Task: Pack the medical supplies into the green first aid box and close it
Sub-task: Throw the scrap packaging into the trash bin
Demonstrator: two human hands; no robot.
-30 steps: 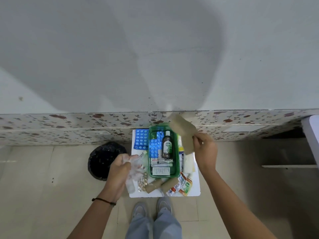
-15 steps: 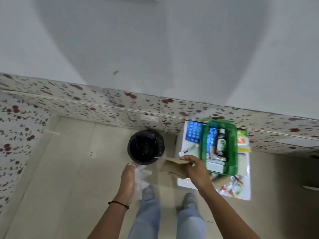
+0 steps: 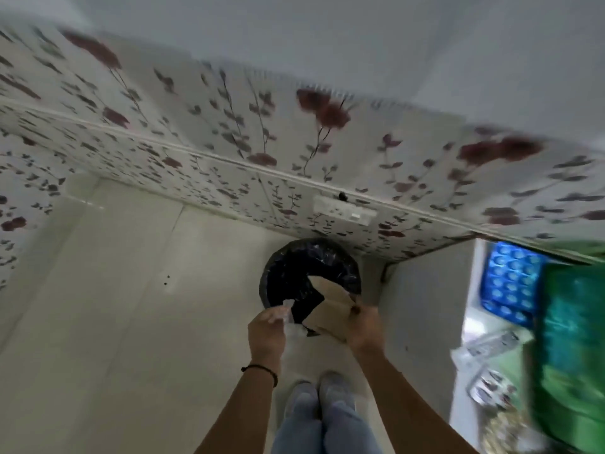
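- I've swung left from the tabletop (image 3: 465,326): right hand (image 3: 365,326) fingers grasp brown cardboard (image 3: 327,309), left hand (image 3: 266,332) clenches clear plastic (image 3: 288,314), both over the black-lined bin (image 3: 294,273)
- Wrappers get binned; green first aid box (image 3: 571,339) sits open at the tabletop's right, packing unfinished

Both forearms extended forward and down, close together. Left hand (image 3: 266,334) curled closed, dark band at wrist. Right hand (image 3: 365,329) pinching shut.
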